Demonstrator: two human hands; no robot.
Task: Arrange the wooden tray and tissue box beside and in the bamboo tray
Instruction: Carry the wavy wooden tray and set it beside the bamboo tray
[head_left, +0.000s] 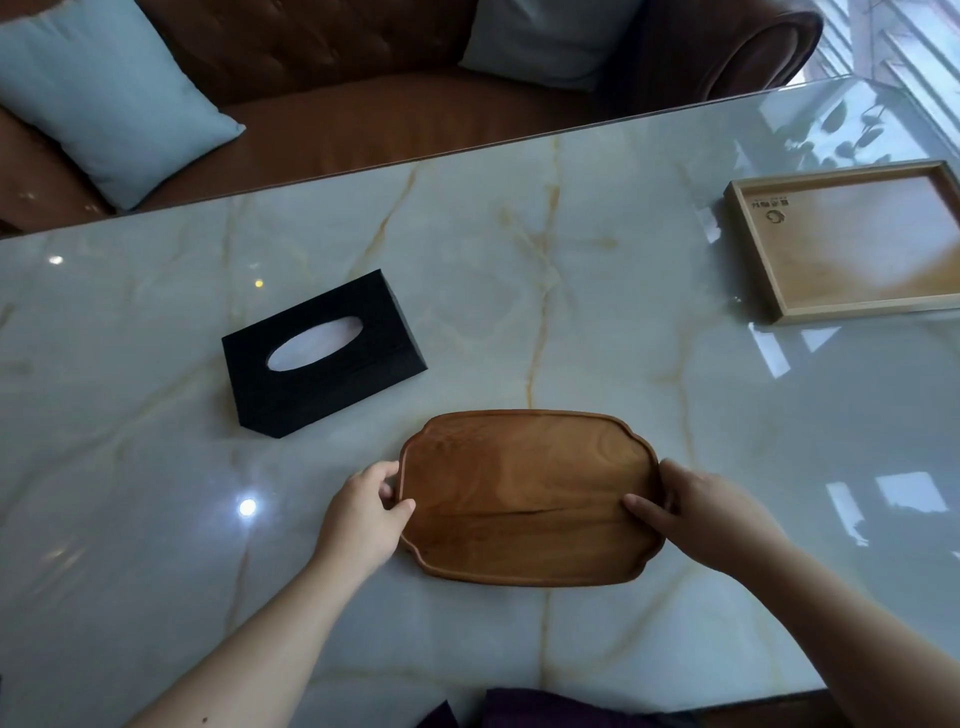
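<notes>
A dark brown wooden tray (524, 493) with scalloped corners lies near the front of the marble table. My left hand (363, 514) grips its left edge, thumb over the rim. My right hand (701, 509) grips its right edge, thumb resting inside. A black tissue box (322, 353) with an oval opening showing white tissue sits to the left and farther back, apart from the tray. A pale rectangular bamboo tray (779, 312), holding nothing, rests at the far right, partly cut off by the frame edge.
The glossy marble table (519, 286) stretches wide between the objects. Behind its far edge stands a brown leather sofa (363, 93) with a light blue cushion (104, 93) and a grey cushion (545, 41). Dark fabric shows at the table's near edge.
</notes>
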